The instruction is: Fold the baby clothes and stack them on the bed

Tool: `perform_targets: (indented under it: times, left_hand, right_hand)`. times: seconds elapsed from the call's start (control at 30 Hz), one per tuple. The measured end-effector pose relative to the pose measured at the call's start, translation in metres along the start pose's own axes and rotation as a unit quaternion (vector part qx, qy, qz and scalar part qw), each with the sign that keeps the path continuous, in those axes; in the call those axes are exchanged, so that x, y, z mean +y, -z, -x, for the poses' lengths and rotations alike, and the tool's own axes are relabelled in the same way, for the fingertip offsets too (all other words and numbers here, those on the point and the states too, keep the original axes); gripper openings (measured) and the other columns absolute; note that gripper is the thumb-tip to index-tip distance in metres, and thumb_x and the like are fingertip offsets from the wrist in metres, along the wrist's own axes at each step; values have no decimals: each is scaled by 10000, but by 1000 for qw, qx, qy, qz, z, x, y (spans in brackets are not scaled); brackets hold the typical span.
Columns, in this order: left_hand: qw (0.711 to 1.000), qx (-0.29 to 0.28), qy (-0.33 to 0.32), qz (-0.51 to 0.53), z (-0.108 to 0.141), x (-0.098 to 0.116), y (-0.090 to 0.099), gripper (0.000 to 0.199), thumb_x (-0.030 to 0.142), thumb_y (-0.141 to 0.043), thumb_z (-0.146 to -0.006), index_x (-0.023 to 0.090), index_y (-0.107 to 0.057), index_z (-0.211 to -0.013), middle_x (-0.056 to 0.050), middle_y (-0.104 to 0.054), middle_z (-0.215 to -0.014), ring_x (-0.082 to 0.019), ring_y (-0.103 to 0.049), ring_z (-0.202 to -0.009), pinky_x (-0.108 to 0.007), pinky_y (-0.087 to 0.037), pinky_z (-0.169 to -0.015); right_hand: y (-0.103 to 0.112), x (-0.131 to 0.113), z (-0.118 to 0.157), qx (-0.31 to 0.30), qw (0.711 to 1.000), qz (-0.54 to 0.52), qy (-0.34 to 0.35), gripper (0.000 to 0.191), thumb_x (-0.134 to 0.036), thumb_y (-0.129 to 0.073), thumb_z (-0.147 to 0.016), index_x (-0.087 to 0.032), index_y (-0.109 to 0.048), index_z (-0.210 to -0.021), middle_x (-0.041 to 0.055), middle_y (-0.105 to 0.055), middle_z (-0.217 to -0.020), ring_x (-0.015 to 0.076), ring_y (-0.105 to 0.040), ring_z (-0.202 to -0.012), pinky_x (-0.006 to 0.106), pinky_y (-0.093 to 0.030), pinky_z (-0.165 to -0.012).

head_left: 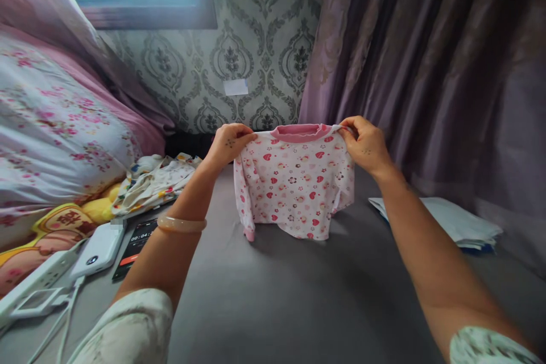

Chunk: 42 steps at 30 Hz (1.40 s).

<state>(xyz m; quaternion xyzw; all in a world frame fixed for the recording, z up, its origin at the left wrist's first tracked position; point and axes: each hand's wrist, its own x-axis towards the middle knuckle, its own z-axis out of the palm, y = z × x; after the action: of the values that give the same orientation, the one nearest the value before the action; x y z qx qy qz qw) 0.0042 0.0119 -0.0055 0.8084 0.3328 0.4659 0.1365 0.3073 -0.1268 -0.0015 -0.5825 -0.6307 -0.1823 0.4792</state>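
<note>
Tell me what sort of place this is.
Likely a bedroom in a home: a gray cloth-like surface, perhaps a bed, lies under the small printed shirt, flowered fabric that looks like bedding is heaped at the left, and a long purple curtain hangs at the right.

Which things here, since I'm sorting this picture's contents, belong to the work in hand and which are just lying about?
In hand:
- small printed shirt, held up at its shoulders by the left hand and right hand

Lying about, apparently; neither hand touches them:
- phone
- power bank
- power strip
- crumpled patterned cloth
- white stack
</note>
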Motion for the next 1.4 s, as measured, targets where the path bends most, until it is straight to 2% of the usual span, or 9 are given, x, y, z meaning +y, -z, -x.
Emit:
perform_targets:
  times: [0.2, 0.4, 0.53, 0.67, 0.83, 0.97, 1.07, 1.2, 1.4]
  left_hand:
    - [996, 79, -32, 23, 17, 16, 6, 233, 377, -562, -837, 185, -680, -896, 19, -586, -652, -100, -487, -597, -207, -373, -535]
    - [990, 119, -63, 43, 39, 59, 50, 217, 384, -637, -819, 185, -701, -879, 14, -596, -678, -87, -461, -583, -200, -356, -502]
    - [991, 100, -67, 53, 36, 75, 84, 252, 389, -720, -765, 170, -718, -890, 15, -620, -692, -79, -487, -627, -174, -384, -537]
    - [997, 30, -25, 61, 24, 59, 88, 292, 398, -739, -744, 156, -725, -908, 1, -654, -738, -79, -512, -645, -179, -409, -558]
    - [989, -118, 59, 71, 20, -18, 37, 274, 435, -680, -734, 180, -743, -814, -4, -639, -648, -91, -495, -535, -210, -383, -484]
    - [975, -209, 74, 28, 40, -95, -30, 310, 446, -617, -735, 160, -732, -771, -20, -666, -660, -136, -562, -592, -231, -422, -542]
    - [971, -218, 86, -42, 62, -135, -74, 317, 409, -551, -782, 159, -741, -824, -43, -702, -730, -178, -614, -691, -242, -448, -612]
    - [961, -223, 130, -99, 81, -161, -108, 315, 355, -514, -827, 168, -741, -939, -88, -734, -900, -219, -650, -832, -270, -471, -733]
    - [953, -245, 117, -132, 80, -179, -121, 330, 359, -491, -869, 176, -726, -1012, -114, -725, -1009, -243, -649, -930, -290, -464, -800]
  right_hand:
    - [18, -24, 15, 27, 998, 35, 35, 234, -422, -430, -955, -293, -604, -1044, 72, -609, -1088, 273, -555, -1068, 429, -454, -892]
    - [62, -56, 24, 8, 997, 6, 77, 205, -427, -509, -934, -329, -641, -1057, 61, -627, -1084, 275, -557, -1054, 439, -415, -960]
    - [85, -75, 17, 5, 999, -18, 36, 201, -450, -610, -875, -331, -681, -1020, 39, -663, -959, 258, -617, -916, 429, -480, -852]
    - [78, -69, 2, -59, 992, -104, -28, 215, -486, -667, -824, -334, -698, -972, 20, -679, -889, 223, -628, -798, 378, -521, -698]
    - [8, -10, 3, -204, 963, -156, -78, 285, -475, -669, -798, -234, -706, -946, 26, -686, -836, 173, -604, -706, 316, -486, -636]
    - [-67, 43, 40, -311, 946, -74, -62, 263, -416, -571, -857, -205, -691, -958, 38, -701, -903, 194, -622, -805, 310, -472, -713]
    - [-111, 65, 76, -349, 936, 33, -42, 241, -329, -488, -915, -216, -653, -1049, 75, -677, -1061, 224, -606, -957, 325, -447, -799]
    - [-141, 73, 105, -393, 910, 124, -45, 290, -330, -375, -974, -234, -603, -1126, 96, -639, -1120, 232, -603, -960, 324, -424, -779]
    - [-161, 85, 110, -425, 890, 159, -48, 339, -367, -296, -1001, -250, -560, -1177, 105, -617, -1144, 248, -609, -946, 339, -402, -745]
